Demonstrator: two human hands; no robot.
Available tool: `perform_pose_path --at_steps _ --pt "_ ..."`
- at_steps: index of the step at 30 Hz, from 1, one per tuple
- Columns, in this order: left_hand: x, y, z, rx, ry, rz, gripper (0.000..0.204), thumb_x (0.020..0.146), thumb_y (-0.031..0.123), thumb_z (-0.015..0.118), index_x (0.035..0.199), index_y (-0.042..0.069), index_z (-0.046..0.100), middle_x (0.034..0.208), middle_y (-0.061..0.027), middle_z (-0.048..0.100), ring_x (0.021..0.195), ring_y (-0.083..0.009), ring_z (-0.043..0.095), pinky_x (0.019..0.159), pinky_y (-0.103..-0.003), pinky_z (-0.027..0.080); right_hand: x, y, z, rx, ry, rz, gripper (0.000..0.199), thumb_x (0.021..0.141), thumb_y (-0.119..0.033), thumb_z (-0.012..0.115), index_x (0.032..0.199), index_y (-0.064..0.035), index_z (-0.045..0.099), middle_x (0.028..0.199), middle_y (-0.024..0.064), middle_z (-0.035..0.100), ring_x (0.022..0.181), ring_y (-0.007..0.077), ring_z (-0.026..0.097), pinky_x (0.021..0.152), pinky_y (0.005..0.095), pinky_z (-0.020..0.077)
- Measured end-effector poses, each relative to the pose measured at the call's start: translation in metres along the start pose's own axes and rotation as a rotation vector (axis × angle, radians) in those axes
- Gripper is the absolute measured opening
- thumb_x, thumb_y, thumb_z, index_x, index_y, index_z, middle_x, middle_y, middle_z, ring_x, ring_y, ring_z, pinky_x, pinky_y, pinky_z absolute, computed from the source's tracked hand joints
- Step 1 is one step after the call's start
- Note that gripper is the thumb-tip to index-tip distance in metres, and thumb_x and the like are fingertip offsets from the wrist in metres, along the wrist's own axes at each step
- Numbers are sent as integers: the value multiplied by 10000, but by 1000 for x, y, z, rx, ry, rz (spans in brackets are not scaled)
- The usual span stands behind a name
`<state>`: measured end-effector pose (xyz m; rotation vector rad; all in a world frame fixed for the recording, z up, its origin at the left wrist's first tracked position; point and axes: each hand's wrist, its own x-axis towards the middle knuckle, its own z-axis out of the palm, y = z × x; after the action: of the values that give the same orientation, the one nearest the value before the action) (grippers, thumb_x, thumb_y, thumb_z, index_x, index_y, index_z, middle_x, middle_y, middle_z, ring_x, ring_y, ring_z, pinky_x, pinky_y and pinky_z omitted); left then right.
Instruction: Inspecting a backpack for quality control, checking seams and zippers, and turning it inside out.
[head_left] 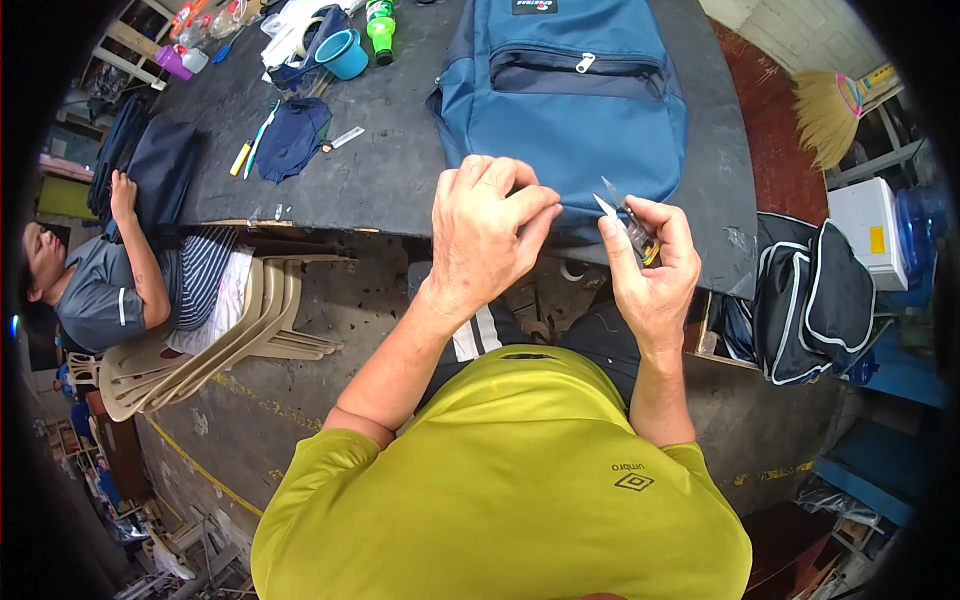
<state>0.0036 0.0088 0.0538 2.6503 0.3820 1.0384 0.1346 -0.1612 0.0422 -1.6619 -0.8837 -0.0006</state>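
Note:
A blue backpack (575, 95) lies flat on the dark table (390, 170), zip pocket up, its lower edge at the table's near rim. My left hand (488, 232) pinches that lower edge of the backpack with fingertips together. My right hand (650, 262) holds small thread snips (625, 222), blades pointing up and left, tips just beside my left fingertips at the bag's edge.
A dark blue cloth piece (292, 137), a teal cup (345, 53), a green bottle (380, 30) and small tools sit on the table's left part. A seated person (110, 285) is at left beside stacked beige chairs (240, 330). Black bags (815, 300) hang at right.

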Motion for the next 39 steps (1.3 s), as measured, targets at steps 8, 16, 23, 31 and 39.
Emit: perform_pose_path --at_steps 8,16,23,31,39 --pt "-15 -7 8 -332 74 -239 62 943 51 787 957 37 728 946 -105 736 861 -321 710 783 -410 559 -1 -8 11 -23 -44 -35 183 905 -10 892 1021 29 757 899 42 778 790 58 675 707 246 536" --pt "-23 -6 8 -494 144 -324 62 1019 67 748 1023 16 712 1010 -116 760 910 -321 719 791 -402 563 4 -18 17 -123 -153 -67 186 881 -29 894 995 29 760 856 79 783 751 118 751 682 280 574" --pt "-23 -6 7 -378 228 -205 61 1006 61 761 1013 17 719 980 -111 740 772 -265 662 699 -368 530 5 -26 13 -151 -185 -137 203 948 -35 824 1124 30 746 902 78 767 713 108 683 664 282 543" --pt "-32 24 1 -1177 53 -711 62 1033 54 789 1018 23 738 837 97 623 656 48 432 579 -179 350 -3 -12 17 -11 -122 -248 124 1078 -1 665 1186 19 724 909 54 700 743 105 618 689 275 505" --pt "-35 33 -1 -1285 142 -653 54 1054 28 757 1035 20 708 852 94 626 683 47 461 594 -167 354 -14 -29 16 108 -180 44 74 1112 -60 649 1140 -8 694 814 62 699 688 107 616 639 302 496"
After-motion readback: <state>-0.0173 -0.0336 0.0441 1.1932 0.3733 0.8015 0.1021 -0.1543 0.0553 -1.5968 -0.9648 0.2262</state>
